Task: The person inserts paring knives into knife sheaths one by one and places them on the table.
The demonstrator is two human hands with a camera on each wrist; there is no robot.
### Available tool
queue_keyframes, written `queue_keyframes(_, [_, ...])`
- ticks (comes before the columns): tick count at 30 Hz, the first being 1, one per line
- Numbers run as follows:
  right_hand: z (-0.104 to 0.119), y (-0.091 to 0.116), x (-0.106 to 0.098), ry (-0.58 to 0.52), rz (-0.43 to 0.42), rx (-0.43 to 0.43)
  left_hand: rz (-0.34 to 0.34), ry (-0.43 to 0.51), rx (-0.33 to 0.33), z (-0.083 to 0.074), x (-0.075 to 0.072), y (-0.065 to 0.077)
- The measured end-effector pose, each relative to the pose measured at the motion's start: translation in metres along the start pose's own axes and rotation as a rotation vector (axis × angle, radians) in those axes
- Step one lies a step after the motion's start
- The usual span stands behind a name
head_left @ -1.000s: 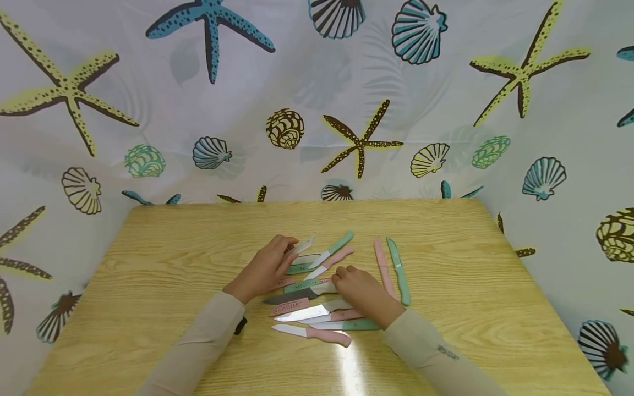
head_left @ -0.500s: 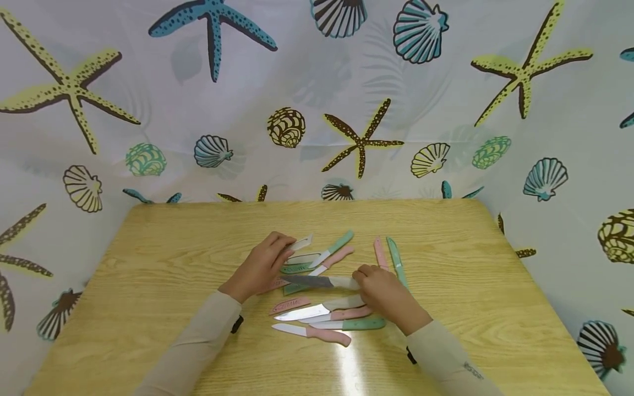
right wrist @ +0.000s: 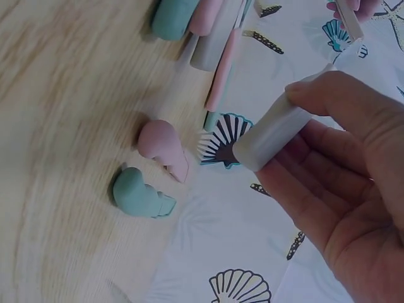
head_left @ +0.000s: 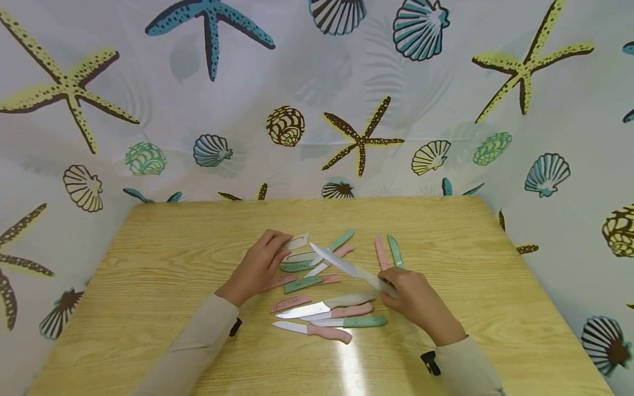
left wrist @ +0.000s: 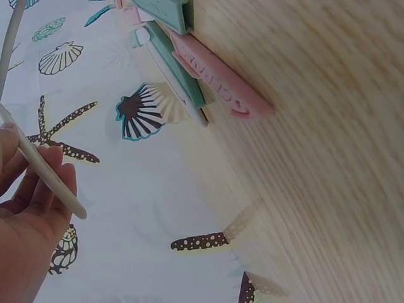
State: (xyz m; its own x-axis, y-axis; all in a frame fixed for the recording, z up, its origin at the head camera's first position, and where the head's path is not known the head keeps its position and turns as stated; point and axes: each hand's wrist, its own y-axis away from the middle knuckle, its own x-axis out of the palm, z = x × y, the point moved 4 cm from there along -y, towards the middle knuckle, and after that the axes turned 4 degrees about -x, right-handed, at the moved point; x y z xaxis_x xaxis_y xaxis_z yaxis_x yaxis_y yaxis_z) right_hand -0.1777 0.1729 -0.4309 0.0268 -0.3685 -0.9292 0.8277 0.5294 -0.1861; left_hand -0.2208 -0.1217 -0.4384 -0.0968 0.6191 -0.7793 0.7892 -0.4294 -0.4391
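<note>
My left hand [head_left: 257, 267] pinches a cream knife sheath [head_left: 296, 242] between thumb and fingers, over the far side of the pile. In the left wrist view the sheath [left wrist: 47, 172] runs slantwise across the fingertips. My right hand [head_left: 418, 300] grips a kitchen knife [head_left: 334, 259] by its off-white handle [right wrist: 271, 136]. The blade slants up and left, its tip near the open end of the sheath, with a gap between them. Below lie another off-white-handled knife [head_left: 351, 300], a green-handled knife [head_left: 364, 321] and a pink-handled knife [head_left: 329, 333].
A green sheath [head_left: 303, 284] and a pink sheath [head_left: 289, 303] lie left of centre on the wooden table [head_left: 163, 264]. A green knife [head_left: 342, 240] and a pink knife cross behind. Sheathed pink [head_left: 381, 250] and green [head_left: 394, 250] knives lie by the right hand. Patterned cloth surrounds the table.
My right hand has lifted the off-white-handled knife from the pile, moved right and turned the blade up toward the sheath. The left hand has shifted slightly left, still holding the sheath.
</note>
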Motion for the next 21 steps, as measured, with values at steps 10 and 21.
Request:
queue_keyframes(10, [0.0018, 0.0006, -0.0026, -0.027, -0.044, -0.023, -0.013, 0.008, 0.025, -0.0035, -0.0028, -0.0002])
queue_keyframes(21, [0.0042, 0.0014, 0.0023, -0.047, -0.026, -0.016, -0.024, 0.016, 0.018, -0.0036, -0.0006, 0.0021])
